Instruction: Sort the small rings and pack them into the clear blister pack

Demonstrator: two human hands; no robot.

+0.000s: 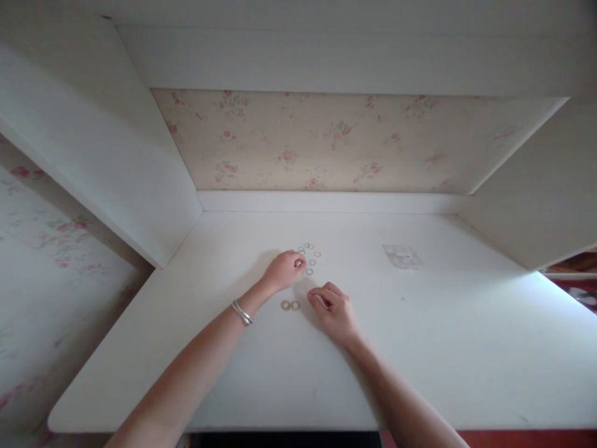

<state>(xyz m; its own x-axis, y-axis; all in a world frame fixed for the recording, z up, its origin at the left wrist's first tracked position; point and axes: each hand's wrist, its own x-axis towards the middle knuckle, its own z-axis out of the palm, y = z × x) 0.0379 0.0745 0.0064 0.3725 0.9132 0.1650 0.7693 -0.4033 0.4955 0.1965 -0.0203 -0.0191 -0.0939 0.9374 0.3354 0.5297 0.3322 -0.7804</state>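
Note:
My left hand [285, 270] is closed in a pinch at the left side of a loose group of small thin rings [310, 272]. Whatever its fingertips hold, if anything, is too small to make out. Just to the right and nearer to me, my right hand [334, 310] has thumb and fingertips pressed together above the tabletop; I cannot make out anything between them. Several rings lie flat beyond my hands, one of them reddish [318, 254]. Below my left hand, a gold-coloured ring [286, 305] and a thinner ring [295, 305] lie side by side. Two silver bangles [242, 313] circle my left wrist.
A clear plastic bag [402, 256] lies flat at the right on the white desk [443, 348]. White panels rise at the left [102, 137] and right [532, 186], with a floral-papered wall [298, 140] behind. A shelf [326, 56] overhangs the back.

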